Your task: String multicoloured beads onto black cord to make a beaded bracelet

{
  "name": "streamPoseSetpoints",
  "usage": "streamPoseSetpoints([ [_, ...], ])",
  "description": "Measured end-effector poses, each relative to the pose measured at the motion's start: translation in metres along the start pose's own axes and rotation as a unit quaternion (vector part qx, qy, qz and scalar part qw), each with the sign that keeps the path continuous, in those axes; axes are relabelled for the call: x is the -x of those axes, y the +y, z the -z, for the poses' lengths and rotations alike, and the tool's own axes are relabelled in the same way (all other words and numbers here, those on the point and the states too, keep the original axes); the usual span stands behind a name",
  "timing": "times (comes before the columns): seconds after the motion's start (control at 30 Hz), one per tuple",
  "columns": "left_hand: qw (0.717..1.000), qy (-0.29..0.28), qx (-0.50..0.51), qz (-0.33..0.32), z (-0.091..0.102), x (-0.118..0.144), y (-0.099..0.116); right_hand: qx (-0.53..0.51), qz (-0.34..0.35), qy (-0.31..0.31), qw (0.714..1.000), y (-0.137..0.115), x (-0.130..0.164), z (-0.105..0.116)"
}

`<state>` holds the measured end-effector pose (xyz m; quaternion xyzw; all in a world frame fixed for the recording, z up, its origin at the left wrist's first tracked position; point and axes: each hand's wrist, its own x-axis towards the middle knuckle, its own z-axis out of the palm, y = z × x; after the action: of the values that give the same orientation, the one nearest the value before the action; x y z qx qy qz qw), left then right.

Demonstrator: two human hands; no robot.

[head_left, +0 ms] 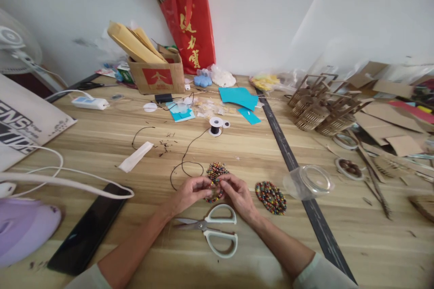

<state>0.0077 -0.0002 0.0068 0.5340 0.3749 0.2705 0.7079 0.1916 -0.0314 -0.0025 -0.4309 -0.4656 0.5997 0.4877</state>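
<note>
Both hands, left hand [188, 193] and right hand [237, 192], apparently pinch the beaded piece [216, 174] between them.

A wooden table [101, 144] carries scissors [213, 230], a beaded disc [270, 197], a thread spool [215, 126] and a phone [90, 228].

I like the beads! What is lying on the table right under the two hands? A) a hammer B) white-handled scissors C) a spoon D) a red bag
B: the white-handled scissors lie just below the left hand and right hand, which hold the beadwork.
</note>
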Motion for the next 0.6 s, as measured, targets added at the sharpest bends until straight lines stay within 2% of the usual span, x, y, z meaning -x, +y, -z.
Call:
streamPoseSetpoints([
  [0.4,0.999,0.012,-0.012,-0.027,0.0026,0.0009,0.0057,-0.007,-0.008,-0.017,1.0,-0.0003,0.0017,-0.0011],
  [0.6,0.998,0.033,-0.003,-0.05,0.0047,-0.0004,-0.0016,0.048,0.008,-0.032,0.998,0.0026,0.0039,-0.0014],
])
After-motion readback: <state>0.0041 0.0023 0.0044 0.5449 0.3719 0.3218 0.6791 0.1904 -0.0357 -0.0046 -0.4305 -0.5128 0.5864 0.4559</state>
